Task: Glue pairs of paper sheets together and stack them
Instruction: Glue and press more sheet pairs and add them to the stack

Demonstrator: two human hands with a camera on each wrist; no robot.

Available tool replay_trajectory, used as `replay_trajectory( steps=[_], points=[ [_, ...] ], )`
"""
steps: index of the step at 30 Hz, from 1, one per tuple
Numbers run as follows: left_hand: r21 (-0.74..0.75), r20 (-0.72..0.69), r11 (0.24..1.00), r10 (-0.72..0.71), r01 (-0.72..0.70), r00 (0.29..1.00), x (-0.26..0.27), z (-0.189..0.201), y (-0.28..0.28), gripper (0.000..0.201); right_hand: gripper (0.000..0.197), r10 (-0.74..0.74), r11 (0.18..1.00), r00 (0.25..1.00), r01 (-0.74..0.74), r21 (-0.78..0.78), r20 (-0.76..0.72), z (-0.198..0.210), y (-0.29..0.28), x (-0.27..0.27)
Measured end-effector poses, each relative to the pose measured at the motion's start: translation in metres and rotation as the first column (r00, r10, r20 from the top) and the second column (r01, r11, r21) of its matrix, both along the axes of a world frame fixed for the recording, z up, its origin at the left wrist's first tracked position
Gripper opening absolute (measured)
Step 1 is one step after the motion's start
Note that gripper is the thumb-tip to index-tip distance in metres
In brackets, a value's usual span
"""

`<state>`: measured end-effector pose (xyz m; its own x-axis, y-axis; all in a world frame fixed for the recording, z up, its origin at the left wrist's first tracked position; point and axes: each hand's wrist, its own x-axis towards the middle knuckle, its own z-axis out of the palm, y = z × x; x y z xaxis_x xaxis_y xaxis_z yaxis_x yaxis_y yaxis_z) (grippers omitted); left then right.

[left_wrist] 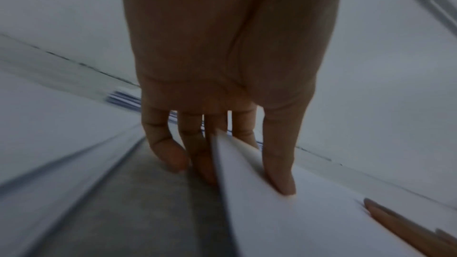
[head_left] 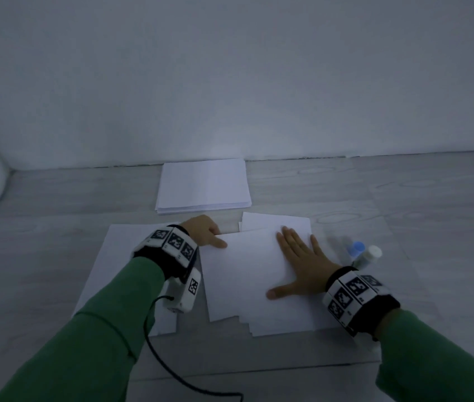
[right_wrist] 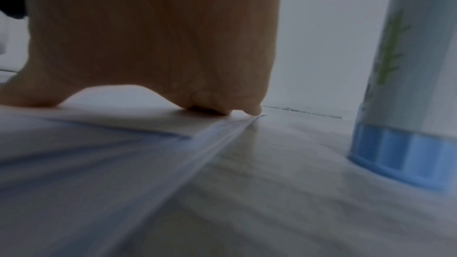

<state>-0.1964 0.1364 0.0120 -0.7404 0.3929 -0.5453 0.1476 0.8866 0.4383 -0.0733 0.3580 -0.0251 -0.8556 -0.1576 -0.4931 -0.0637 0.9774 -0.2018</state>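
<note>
The top sheet [head_left: 244,274] is pinched at its far left corner by the left hand [head_left: 203,232] and pressed flat by the right hand [head_left: 299,265], fingers spread straight. It is laid askew on a stack [head_left: 282,323] on the bench [head_left: 403,192], a glue stick [head_left: 367,256] just beside it; another paper stack [head_left: 203,184] is set near the wall.

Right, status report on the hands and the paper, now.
Right hand flat, pressing top sheet. Left hand pinching that sheet's far-left corner. Sheet sits askew on the near pile. Glue sticks stand clear, right of the pile.
</note>
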Motion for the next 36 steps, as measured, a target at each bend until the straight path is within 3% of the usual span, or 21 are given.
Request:
replay_trajectory(
  steps=[2,4,6,7,8,11,14,16,18,20,22,23,26,32,36],
  points=[
    [0.074,0.030,0.992,0.102,-0.104,0.994,0.006,-0.001,-0.017,0.037,0.131,0.001,1.000,1.000,-0.001,0.001,0.003,-0.001,0.001,-0.001],
    [0.234,0.076,0.929,0.275,-0.286,0.958,0.019,-0.006,-0.031,0.037,0.132,0.005,1.000,1.000,-0.005,0.002,0.006,-0.003,0.002,-0.001],
    [0.425,0.307,0.727,0.445,-0.540,0.841,0.042,-0.010,-0.038,0.037,0.133,0.009,1.000,1.000,-0.009,0.001,0.009,-0.005,0.003,-0.002],
    [0.459,0.411,0.642,0.459,-0.614,0.788,0.055,-0.011,-0.039,0.035,0.133,0.012,1.000,1.000,-0.012,0.005,0.012,-0.006,0.003,-0.002],
    [0.460,0.452,0.623,0.449,-0.633,0.771,0.067,-0.014,-0.039,0.034,0.134,0.016,1.000,1.000,-0.016,0.015,0.012,-0.007,0.004,-0.002],
    [0.498,0.413,0.668,0.377,-0.553,0.829,0.097,-0.020,-0.032,0.034,0.134,0.001,1.000,1.000,-0.002,0.031,0.022,-0.005,0.003,-0.003],
    [0.599,0.341,0.606,0.397,-0.523,0.852,0.109,-0.016,-0.030,0.033,0.129,-0.036,0.999,0.999,0.036,0.012,0.010,0.003,0.001,0.001],
    [0.645,0.333,0.554,0.418,-0.527,0.845,0.107,-0.006,-0.036,0.027,0.124,-0.127,0.986,0.987,0.116,-0.117,-0.096,0.014,0.001,0.006],
    [0.684,0.363,0.479,0.431,-0.551,0.826,0.100,0.007,-0.046,0.022,0.124,-0.341,0.895,0.910,0.237,-0.377,-0.237,0.032,-0.002,0.011],
    [0.718,0.362,0.436,0.432,-0.543,0.826,0.088,0.024,-0.057,0.022,0.108,-0.617,0.655,0.765,0.370,-0.659,-0.184,0.050,-0.001,0.010],
    [0.740,0.326,0.445,0.418,-0.504,0.848,0.072,0.039,-0.063,0.022,0.048,-0.729,0.425,0.682,0.384,-0.820,-0.059,0.063,-0.001,-0.002],
    [0.745,0.306,0.459,0.411,-0.485,0.859,0.062,0.045,-0.065,0.021,0.024,-0.740,0.357,0.673,0.368,-0.858,-0.019,0.069,-0.003,-0.011],
    [0.731,0.248,0.489,0.460,-0.476,0.853,0.020,0.056,-0.069,0.021,0.042,-0.746,0.283,0.666,0.355,-0.891,0.028,0.078,-0.012,-0.049],
    [0.608,0.124,0.579,0.606,-0.543,0.785,-0.074,0.052,-0.076,0.028,0.020,-0.768,0.313,0.637,0.460,-0.831,0.063,0.070,-0.033,-0.147],
    [0.522,0.055,0.602,0.682,-0.604,0.729,-0.110,0.028,-0.078,0.029,0.018,-0.765,0.485,0.642,0.517,-0.705,-0.054,0.052,-0.041,-0.189]
  ],
)
